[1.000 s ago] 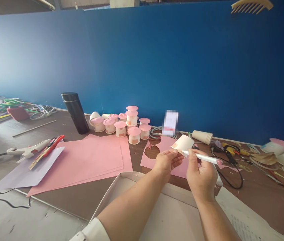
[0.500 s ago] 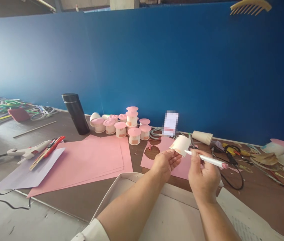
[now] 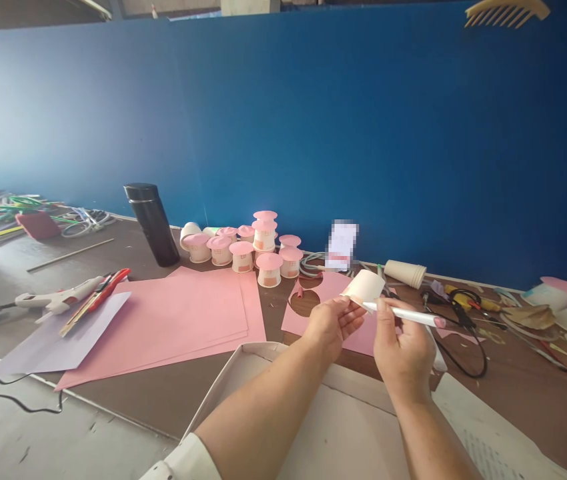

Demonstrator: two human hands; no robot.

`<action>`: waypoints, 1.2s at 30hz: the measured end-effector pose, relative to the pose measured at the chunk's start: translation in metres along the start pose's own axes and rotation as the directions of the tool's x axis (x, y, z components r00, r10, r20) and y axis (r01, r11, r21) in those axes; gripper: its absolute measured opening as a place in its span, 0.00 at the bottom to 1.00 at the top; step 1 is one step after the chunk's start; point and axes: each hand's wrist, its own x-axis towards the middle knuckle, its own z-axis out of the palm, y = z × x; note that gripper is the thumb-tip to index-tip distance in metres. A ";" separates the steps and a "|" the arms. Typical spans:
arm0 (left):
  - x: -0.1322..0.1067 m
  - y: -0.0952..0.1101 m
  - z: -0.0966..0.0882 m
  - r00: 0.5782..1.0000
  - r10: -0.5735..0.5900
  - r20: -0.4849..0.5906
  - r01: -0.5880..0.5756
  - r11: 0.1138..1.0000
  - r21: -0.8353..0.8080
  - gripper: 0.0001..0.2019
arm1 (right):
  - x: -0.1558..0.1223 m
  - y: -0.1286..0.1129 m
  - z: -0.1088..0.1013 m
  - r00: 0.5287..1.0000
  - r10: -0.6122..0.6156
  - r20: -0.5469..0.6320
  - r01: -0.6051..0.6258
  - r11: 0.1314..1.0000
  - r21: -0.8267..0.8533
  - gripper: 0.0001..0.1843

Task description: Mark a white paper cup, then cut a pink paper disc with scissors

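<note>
My left hand [image 3: 332, 325] pinches a small white paper cup [image 3: 365, 288], held on its side above the table. My right hand [image 3: 399, 345] is closed round a white pen with a pink cap [image 3: 408, 315], and the pen's tip touches the cup's side. Under both hands lies a pink sheet with round holes cut out [image 3: 321, 308]. Behind it stands a group of several small cups topped with pink discs [image 3: 256, 248].
A stack of pink paper [image 3: 173, 319] and a lilac sheet [image 3: 58, 337] lie at left, with a glue gun [image 3: 56, 299] and red-handled scissors [image 3: 101, 293]. A black flask [image 3: 151, 225] stands behind. An open white box [image 3: 283, 400] sits near me. Cables and tools [image 3: 456, 307] clutter the right.
The pen tip drew slightly away from the cup, then came back against it. The cup and my left hand stayed nearly in place.
</note>
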 end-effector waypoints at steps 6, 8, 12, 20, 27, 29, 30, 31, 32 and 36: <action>-0.002 0.002 0.002 1.000 -0.005 -0.013 0.005 1.000 0.010 0.07 | 0.001 0.000 0.001 1.000 -0.006 -0.008 0.006 1.000 -0.023 0.18; -0.002 0.002 0.001 1.000 -0.007 -0.017 0.007 1.000 0.009 0.07 | 0.001 0.000 0.001 1.000 -0.026 -0.016 0.026 1.000 -0.017 0.18; 0.000 0.001 0.000 1.000 -0.010 -0.019 0.010 1.000 0.011 0.07 | 0.001 0.001 0.002 0.998 -0.050 -0.034 0.050 0.999 -0.010 0.17; -0.001 0.001 0.001 1.000 -0.008 -0.024 0.008 1.000 0.010 0.06 | 0.002 0.000 0.002 0.998 -0.051 -0.024 0.051 0.999 -0.012 0.16; 0.000 0.000 0.000 1.000 -0.007 -0.020 0.007 1.000 0.000 0.06 | 0.000 -0.001 0.001 1.000 -0.001 -0.020 0.000 1.000 -0.006 0.18; 0.002 0.000 -0.001 1.000 -0.006 -0.014 0.006 1.000 -0.008 0.06 | 0.001 -0.001 0.000 0.998 0.021 -0.052 -0.021 1.000 -0.003 0.18; 0.002 0.000 -0.001 1.000 -0.006 -0.016 0.006 1.000 -0.014 0.06 | 0.001 -0.001 -0.001 0.998 0.028 -0.060 -0.028 1.000 0.000 0.18; 0.003 -0.001 -0.002 1.000 -0.008 -0.019 0.008 1.000 -0.019 0.06 | 0.001 -0.001 -0.001 0.998 0.032 -0.061 -0.031 0.999 0.005 0.18; 0.004 -0.001 -0.002 1.000 -0.009 -0.021 0.009 1.000 -0.023 0.06 | 0.001 -0.001 -0.001 0.998 0.032 -0.056 -0.031 0.999 0.007 0.18; 0.003 -0.001 -0.002 1.000 -0.008 -0.015 0.007 1.000 -0.025 0.06 | 0.000 0.000 0.000 0.999 0.017 -0.041 -0.018 1.000 -0.009 0.19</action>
